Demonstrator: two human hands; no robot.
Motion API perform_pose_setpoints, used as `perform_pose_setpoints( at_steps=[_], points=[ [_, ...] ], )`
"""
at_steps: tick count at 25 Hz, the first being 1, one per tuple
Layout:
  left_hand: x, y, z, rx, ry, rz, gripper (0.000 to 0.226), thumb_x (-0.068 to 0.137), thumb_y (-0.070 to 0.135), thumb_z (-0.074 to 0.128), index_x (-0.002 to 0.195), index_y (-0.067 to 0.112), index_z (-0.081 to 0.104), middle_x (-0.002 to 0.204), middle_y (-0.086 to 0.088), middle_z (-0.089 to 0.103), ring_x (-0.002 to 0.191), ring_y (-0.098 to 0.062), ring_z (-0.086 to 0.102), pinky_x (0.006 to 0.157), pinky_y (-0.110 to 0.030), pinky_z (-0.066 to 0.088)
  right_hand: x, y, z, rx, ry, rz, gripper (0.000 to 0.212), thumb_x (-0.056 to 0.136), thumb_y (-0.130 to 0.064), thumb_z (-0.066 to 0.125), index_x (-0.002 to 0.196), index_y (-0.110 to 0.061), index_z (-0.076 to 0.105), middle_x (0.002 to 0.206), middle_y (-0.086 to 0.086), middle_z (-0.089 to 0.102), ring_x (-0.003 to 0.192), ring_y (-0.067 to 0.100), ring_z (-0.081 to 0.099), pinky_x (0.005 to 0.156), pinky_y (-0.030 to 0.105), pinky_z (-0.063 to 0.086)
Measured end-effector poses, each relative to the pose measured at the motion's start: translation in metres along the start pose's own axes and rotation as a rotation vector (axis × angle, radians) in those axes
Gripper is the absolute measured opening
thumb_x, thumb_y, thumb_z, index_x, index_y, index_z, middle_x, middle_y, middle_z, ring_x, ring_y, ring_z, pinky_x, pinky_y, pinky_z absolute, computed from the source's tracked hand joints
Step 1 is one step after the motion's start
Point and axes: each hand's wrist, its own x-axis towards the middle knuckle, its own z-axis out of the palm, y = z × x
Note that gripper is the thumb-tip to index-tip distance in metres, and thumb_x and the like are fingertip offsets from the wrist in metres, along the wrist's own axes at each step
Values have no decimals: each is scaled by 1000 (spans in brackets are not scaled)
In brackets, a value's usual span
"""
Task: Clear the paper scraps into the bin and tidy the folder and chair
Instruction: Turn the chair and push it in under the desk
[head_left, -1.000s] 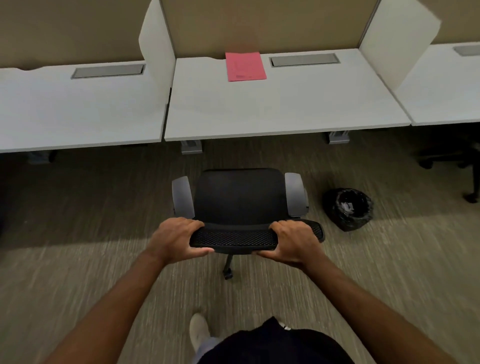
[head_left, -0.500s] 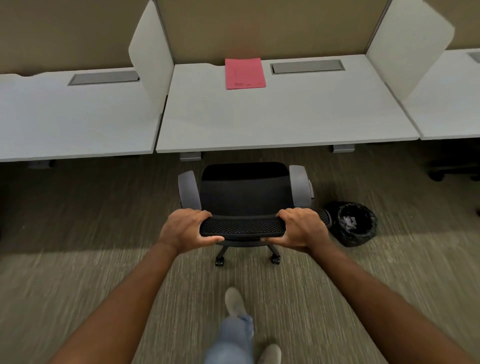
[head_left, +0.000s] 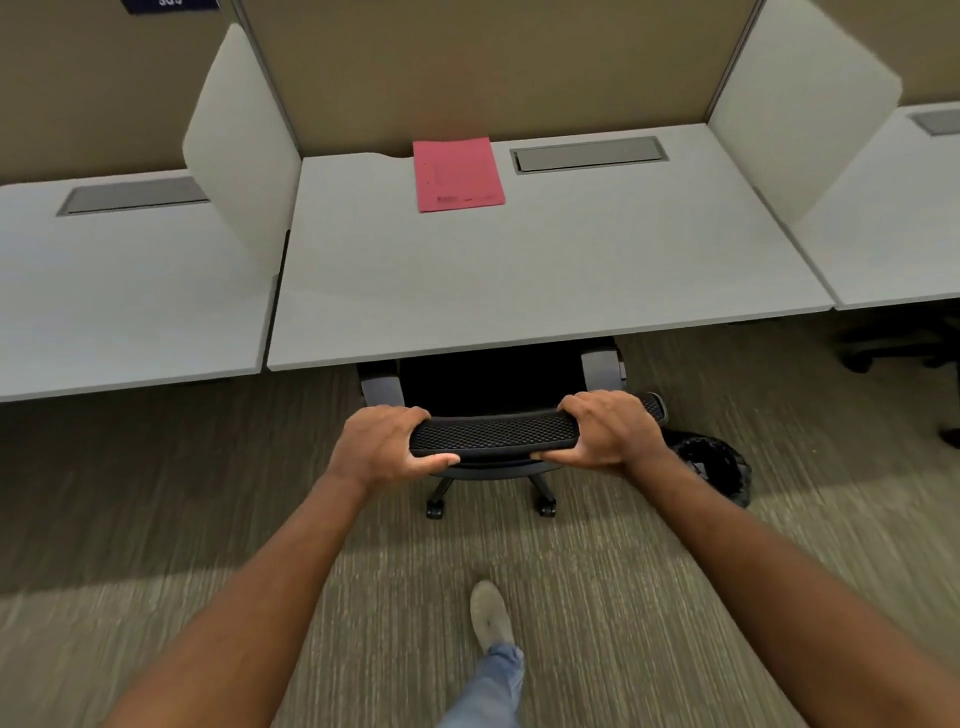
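Note:
A black office chair (head_left: 493, 434) stands at the front edge of the middle desk (head_left: 519, 291), its seat and grey armrests partly hidden under the desktop. My left hand (head_left: 382, 447) grips the left end of the mesh backrest top and my right hand (head_left: 608, 431) grips the right end. A pink folder (head_left: 457, 174) lies flat at the back of the desk against the partition. A black bin (head_left: 719, 465) with a dark liner stands on the carpet right of the chair, partly hidden behind my right forearm; its contents do not show.
White dividers (head_left: 244, 150) (head_left: 800, 109) rise on both sides of the middle desk, with neighbouring desks beyond them. Another chair's base (head_left: 893, 348) shows under the right desk. My foot (head_left: 491, 613) is on the carpet behind the chair.
The chair has rolled forward with both hands on its backrest, and its seat now sits under the desk edge. I have stepped closer to the desk.

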Motion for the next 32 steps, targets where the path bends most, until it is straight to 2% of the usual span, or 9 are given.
perform_pose_setpoints(
  at_steps=[3,11,15,17,24,28,32],
  points=[
    [42,-13,-3,-16,-6,6,90,70,101,20,107,33,68,89,12,71,79,-13,66,68,-34,54,35,18,1,22,-9,26,101,62,-107,16,103,-29,66,93,-8,72,84,18,69,73,35,56],
    [112,-37,-3,-27,2,20,85,71,100,28,104,34,68,87,13,72,79,-13,66,67,-34,52,99,51,-3,28,-20,44,106,58,-108,17,108,-29,67,96,-8,73,88,18,69,77,38,56],
    [131,-40,-3,-22,2,23,90,71,101,27,102,28,70,84,10,71,75,-16,64,69,-38,54,112,62,-4,7,-3,41,91,66,-102,36,106,-27,68,96,-6,74,88,21,69,74,37,56],
    [139,-41,-4,-19,3,17,89,71,101,26,101,29,69,82,11,70,74,-16,63,67,-37,53,120,68,-5,6,-7,37,87,67,-100,40,105,-27,69,94,-6,74,86,22,68,72,37,55],
    [155,-30,0,-4,7,6,89,70,103,23,94,29,68,75,10,66,69,-15,62,63,-35,51,130,93,-6,-7,-20,11,87,69,-100,39,108,-27,66,93,-7,71,81,18,64,72,37,54],
    [163,-24,2,1,-2,-11,89,70,103,22,93,30,67,76,11,67,69,-15,62,63,-35,52,135,105,-6,-4,-25,-2,94,67,-104,28,107,-29,66,91,-9,69,79,15,63,71,37,55],
    [168,-16,3,5,-8,-17,87,71,102,24,91,30,66,74,11,65,67,-14,60,61,-34,50,135,115,-6,0,-21,-14,94,67,-105,26,105,-28,65,87,-10,68,76,15,62,70,37,56]
  ],
)
